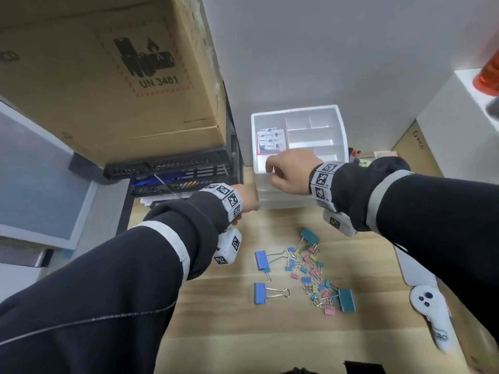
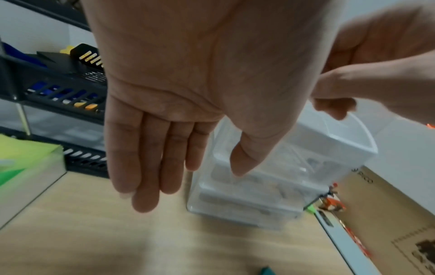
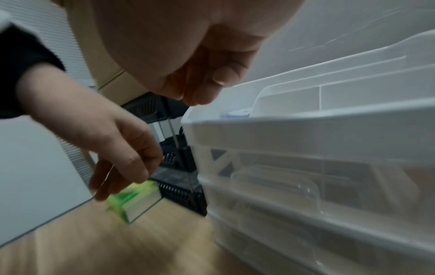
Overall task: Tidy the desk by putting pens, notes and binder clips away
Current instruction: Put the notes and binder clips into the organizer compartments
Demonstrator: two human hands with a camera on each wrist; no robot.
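Binder clips [image 1: 307,273] lay scattered loose on the wooden desk [image 1: 229,319], nearest me, at 6 o'clock from the white drawer organiser [image 1: 337,122]. Left hand [image 2: 179,111] hung flat and empty, fingers straight, at 9 o'clock of the unit. Right hand [image 1: 289,171] was curled over the organiser's front rim; whether it pinched anything, I could not tell. A card packet [image 1: 271,140] sat in the top left compartment. Risk, as I judged it: tugging a drawer one-handed could slide the light unit forward into the clips. Only the right wrist view showed the stacked translucent drawers [image 3: 329,176]; only the head view showed the clips.
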